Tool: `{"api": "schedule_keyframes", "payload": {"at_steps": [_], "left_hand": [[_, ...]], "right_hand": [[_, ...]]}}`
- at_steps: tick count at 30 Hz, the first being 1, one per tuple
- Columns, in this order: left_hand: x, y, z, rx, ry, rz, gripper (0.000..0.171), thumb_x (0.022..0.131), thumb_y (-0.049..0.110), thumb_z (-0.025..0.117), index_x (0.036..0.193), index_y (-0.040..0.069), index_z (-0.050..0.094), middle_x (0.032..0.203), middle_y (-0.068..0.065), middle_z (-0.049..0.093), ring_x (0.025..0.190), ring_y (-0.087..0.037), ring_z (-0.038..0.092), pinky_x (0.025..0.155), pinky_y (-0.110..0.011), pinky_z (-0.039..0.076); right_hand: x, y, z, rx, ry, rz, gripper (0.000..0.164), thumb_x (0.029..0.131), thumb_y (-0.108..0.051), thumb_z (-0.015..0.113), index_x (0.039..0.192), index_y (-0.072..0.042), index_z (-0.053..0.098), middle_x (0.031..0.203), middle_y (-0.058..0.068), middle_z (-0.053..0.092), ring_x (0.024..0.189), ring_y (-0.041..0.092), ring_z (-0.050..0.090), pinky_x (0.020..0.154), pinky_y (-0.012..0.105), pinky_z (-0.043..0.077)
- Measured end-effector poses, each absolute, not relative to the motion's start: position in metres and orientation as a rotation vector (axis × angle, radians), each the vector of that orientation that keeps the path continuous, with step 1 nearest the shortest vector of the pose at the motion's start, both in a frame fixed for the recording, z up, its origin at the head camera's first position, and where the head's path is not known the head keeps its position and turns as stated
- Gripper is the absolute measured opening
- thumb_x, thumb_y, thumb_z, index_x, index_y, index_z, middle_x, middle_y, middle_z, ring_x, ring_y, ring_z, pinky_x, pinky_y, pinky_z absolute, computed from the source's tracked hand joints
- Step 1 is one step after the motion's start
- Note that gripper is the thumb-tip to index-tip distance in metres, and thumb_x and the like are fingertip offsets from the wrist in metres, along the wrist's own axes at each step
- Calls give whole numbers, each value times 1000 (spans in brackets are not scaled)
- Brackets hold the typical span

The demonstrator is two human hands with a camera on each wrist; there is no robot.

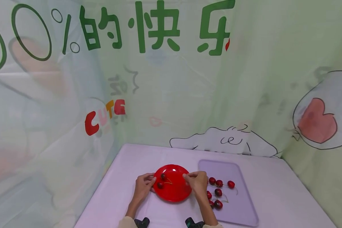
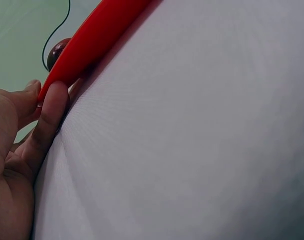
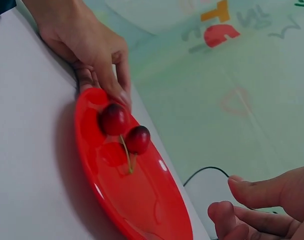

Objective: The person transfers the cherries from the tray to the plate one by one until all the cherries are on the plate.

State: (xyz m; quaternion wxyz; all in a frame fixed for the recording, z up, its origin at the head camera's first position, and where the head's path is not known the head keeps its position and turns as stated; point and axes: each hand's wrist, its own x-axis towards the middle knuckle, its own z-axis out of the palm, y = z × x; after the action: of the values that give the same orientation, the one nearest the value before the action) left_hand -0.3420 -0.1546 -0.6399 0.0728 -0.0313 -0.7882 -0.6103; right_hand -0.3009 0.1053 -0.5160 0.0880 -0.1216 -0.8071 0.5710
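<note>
Two cherries [image 3: 114, 120] sit on a red plate [image 1: 175, 188], nearer the bench's [image 1: 159, 155] left edge than its right, as the left hand [image 1: 143, 186] pinches the rim, thumb above and fingers beneath. The right hand [image 1: 197, 183], its thumb and fingers apart and nothing visible between them, hangs near the opposite rim. That one-sided grip looks the likeliest source of trouble: should the left hand raise or twist its side, the plate could tip and send the round fruit rolling toward the bench's right edge, the smooth, shallow surface offering little to stop it. Because the pair's stems [image 3: 127, 152] meet, a finger catching one could drag both. Just right of the plate, well short of the bench's right edge, a lilac tray [image 1: 220, 167] carries more cherries; the right forearm [image 1: 206, 209] overlaps its left side in the head view, and a careless sweep might scatter them. Whether the arm clears that fruit, or the plate's base touches the bench, cannot be told.
</note>
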Motion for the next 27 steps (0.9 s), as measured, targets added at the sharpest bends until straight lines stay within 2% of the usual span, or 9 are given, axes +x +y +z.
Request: {"api": "schedule_keyframes", "payload": {"at_steps": [5,13,21,27], "left_hand": [[-340,-156,-637,-107,-2349,-1855,36,105,19,75,138,4,73,117,-21,77,66,-12,73,64,-23,64],[-334,-153,-632,-104,-2329,-1881,36,105,18,75,137,2,73,117,-22,78,63,-13,71,62,-20,63],[-331,-151,-629,-125,-2321,-1879,34,105,13,74,135,-2,73,115,-26,77,60,-9,70,61,-21,63],[-332,-152,-628,-127,-2313,-1888,35,104,13,75,136,-3,72,115,-25,76,58,-11,70,61,-21,63]], "right_hand": [[-297,121,-513,-355,-2394,1699,22,94,-9,86,104,10,81,81,17,79,65,26,75,60,21,60],[-292,145,-513,-377,-2312,1650,21,91,-8,88,98,11,82,73,15,78,59,19,73,56,16,56],[-287,176,-515,-413,-2306,1641,19,92,-2,84,103,13,80,78,18,80,60,13,69,52,21,47],[-289,200,-523,-476,-2326,1541,21,93,-7,85,105,10,82,79,17,81,66,20,75,53,23,47]]}}
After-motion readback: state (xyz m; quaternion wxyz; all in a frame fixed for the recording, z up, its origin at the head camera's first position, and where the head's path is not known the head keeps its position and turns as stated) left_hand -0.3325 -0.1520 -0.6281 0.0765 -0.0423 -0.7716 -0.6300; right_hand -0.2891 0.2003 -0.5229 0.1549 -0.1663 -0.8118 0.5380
